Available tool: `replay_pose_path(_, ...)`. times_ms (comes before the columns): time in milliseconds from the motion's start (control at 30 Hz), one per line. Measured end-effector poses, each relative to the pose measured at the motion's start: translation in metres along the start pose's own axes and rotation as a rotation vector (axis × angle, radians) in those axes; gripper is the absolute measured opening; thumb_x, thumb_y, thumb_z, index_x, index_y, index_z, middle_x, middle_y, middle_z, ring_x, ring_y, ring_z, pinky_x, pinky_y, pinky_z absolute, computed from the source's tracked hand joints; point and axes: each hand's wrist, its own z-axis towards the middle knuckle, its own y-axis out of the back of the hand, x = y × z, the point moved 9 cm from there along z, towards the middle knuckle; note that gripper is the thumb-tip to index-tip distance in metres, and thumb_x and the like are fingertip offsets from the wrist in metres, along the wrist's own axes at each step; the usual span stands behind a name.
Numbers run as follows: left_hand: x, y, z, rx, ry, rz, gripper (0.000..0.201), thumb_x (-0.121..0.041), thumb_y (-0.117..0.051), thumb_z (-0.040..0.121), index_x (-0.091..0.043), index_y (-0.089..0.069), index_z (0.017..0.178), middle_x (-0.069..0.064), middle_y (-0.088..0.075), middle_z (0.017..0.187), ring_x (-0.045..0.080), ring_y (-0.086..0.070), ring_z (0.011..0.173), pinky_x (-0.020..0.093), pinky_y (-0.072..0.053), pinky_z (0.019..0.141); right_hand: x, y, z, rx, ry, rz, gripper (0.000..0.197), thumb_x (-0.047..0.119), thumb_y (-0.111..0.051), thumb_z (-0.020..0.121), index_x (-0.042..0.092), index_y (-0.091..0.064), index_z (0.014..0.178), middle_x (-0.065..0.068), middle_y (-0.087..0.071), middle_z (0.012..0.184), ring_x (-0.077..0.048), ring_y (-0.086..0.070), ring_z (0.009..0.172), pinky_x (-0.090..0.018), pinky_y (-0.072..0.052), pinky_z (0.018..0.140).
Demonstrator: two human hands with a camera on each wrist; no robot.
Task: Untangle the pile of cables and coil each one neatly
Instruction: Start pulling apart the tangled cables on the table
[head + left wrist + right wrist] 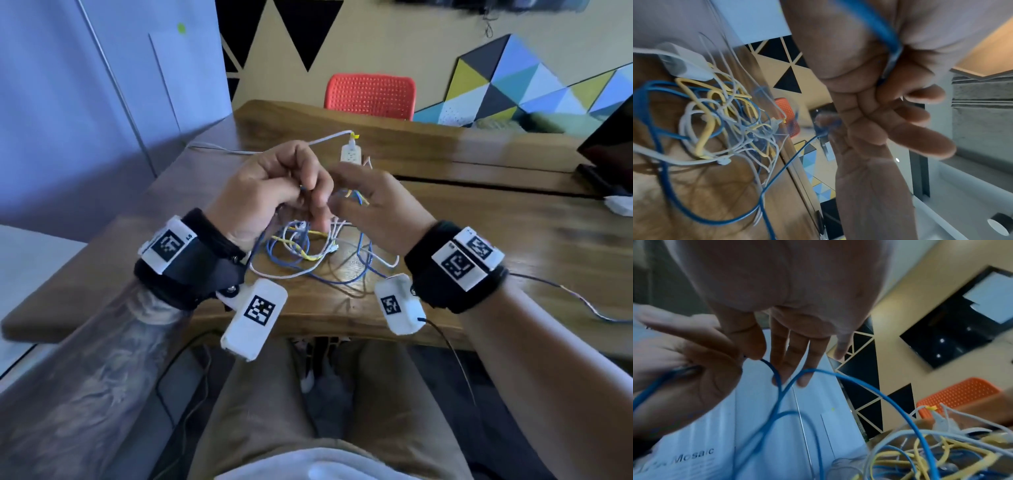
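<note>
The left hand (270, 185) is pinching the blue cable (777, 382), its fingers curled round the strand above the tabletop (479, 246); the left wrist view is showing the same blue strand running across the palm and disappearing between the closed fingers (906, 104). The right hand (370, 205) is meeting it just beside, thumb and forefinger nipping the strand at one point while the remaining fingers (795, 356) are extending straight behind it. From that shared grip the blue cable is dropping in two legs that cross immediately below the fingertips, and both legs are running down and slightly toward the person into the tangled pile (318, 253). The pile is lying on the tabletop near its near edge, directly beneath and between the two wrists, and is mixing blue, yellow cable (310, 255) and white cable (291, 274) loops. The held length is therefore running roughly vertical, with its free slack below the grip and not to either side. Both hands are about equally near the pile; the left is judged the anchor and the right the working hand for drawing the strand upward. Beyond the pile, toward the far edge, a white power strip (350, 154) is lying with its own lead trailing to the left edge. An orange chair (371, 94) is standing behind the far edge.
</note>
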Motion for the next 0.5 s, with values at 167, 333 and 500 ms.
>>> replay_pose_path(167, 0.028, 0.024, -0.022, -0.243, 0.062, 0.128, 0.043, 0.019, -0.038, 0.087, -0.013, -0.054, 0.112, 0.009, -0.061, 0.117, 0.02, -0.06, 0.053, 0.029, -0.049, 0.045, -0.003, -0.015, -0.02, -0.088, -0.021, -0.013, 0.018, 0.02, -0.057, 0.101, 0.009, -0.07, 0.094, 0.0, -0.06, 0.07, -0.008, -0.054, 0.063, -0.032, -0.046, 0.063)
replay_pose_path(333, 0.073, 0.029, -0.066, -0.314, 0.34, 0.19, 0.027, -0.035, -0.059, 0.091, -0.009, -0.062, 0.093, -0.002, -0.058, 0.058, 0.006, -0.033, 0.032, 0.017, -0.022, 0.034, -0.019, -0.006, -0.051, -0.317, -0.063, -0.046, 0.017, 0.023, -0.062, 0.101, 0.012, -0.073, 0.097, -0.002, -0.068, 0.078, -0.013, -0.059, 0.071, -0.028, -0.046, 0.068)
replay_pose_path(500, 0.1, 0.022, -0.102, -0.334, 0.544, -0.283, 0.032, -0.038, -0.043, 0.088, -0.014, -0.059, 0.073, -0.006, -0.021, 0.054, 0.006, -0.016, 0.036, 0.022, -0.011, 0.045, -0.049, -0.038, -0.08, -0.21, -0.154, -0.095, 0.014, 0.03, -0.064, 0.099, 0.023, -0.071, 0.09, 0.008, -0.057, 0.067, -0.006, -0.048, 0.061, -0.033, -0.045, 0.062)
